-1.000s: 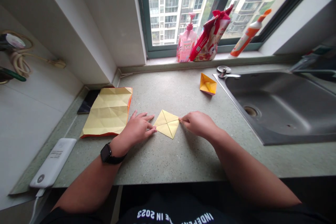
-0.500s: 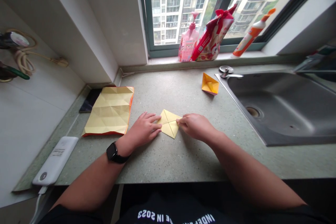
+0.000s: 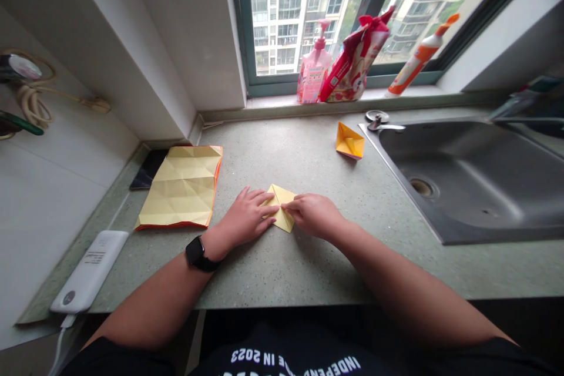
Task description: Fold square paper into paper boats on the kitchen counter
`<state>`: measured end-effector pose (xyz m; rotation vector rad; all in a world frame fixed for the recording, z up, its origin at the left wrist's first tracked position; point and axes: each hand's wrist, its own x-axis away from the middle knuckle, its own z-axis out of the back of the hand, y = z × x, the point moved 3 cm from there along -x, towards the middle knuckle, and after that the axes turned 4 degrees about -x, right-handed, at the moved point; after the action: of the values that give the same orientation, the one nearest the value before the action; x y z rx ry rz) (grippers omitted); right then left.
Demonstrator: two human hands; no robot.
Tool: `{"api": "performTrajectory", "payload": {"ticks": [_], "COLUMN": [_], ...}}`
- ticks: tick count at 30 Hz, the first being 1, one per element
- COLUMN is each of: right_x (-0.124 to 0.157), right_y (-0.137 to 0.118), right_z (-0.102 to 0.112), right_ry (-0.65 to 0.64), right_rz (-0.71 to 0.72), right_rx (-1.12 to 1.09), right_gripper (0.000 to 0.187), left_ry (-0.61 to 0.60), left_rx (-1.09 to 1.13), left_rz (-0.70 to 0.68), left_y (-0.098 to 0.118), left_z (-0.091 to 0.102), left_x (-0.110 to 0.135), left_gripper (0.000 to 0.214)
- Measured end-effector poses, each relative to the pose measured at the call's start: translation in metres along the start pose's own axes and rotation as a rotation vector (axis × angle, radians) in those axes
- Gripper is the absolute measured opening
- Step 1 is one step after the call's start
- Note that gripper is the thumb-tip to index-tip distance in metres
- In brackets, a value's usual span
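A small pale-yellow square of folded paper (image 3: pixel 284 222) lies on the countertop, with crease lines meeting near its middle. My left hand (image 3: pixel 249 214) rests on its left side, fingers spread and lying flat. From the right, my right hand (image 3: pixel 315 213) has its fingers pressed together in a pinch at the paper's centre, and it covers the right corner. Whether a flap is between those fingertips is hard to see, but they touch the paper. A black watch (image 3: pixel 200 252) is on my left wrist.
On the left lie creased yellow sheets (image 3: pixel 183 185) with red edges, a dark flat object (image 3: pixel 148 170) and a white power bank (image 3: pixel 90 270). An orange folded-paper piece (image 3: pixel 350 141) stands near the steel sink (image 3: pixel 476 235). Bottles and a red bag (image 3: pixel 352 64) line the windowsill.
My right hand has moved left, its fingertips going from the paper's right corner to its centre. My left fingers have slid slightly further over the paper. The camera view has shifted a little.
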<state>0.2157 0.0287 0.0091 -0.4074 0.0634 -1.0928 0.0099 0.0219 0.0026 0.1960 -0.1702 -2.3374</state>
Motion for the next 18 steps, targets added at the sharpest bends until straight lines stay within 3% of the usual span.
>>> {"api": "performTrajectory", "payload": {"ticks": [6, 11, 15, 18], "right_x": [-0.001, -0.007, -0.01, -0.011], "right_y": [0.027, 0.043, 0.047, 0.047], "right_z": [0.016, 0.024, 0.02, 0.014], "right_ry": [0.016, 0.094, 0.241, 0.27], "right_rz": [-0.187, -0.102, -0.092, -0.097], "right_rx": [0.005, -0.067, -0.147, -0.202], "right_gripper": [0.036, 0.032, 0.03, 0.033], "left_ry": [0.045, 0.061, 0.091, 0.11], "left_rx": [0.055, 0.081, 0.087, 0.094], "left_rz": [0.081, 0.107, 0.085, 0.068], "left_y": [-0.006, -0.013, -0.017, -0.018], "left_z": [0.006, 0.01, 0.01, 0.009], "left_x": [0.003, 0.005, 0.006, 0.008], "left_gripper": [0.026, 0.027, 0.028, 0.028]}}
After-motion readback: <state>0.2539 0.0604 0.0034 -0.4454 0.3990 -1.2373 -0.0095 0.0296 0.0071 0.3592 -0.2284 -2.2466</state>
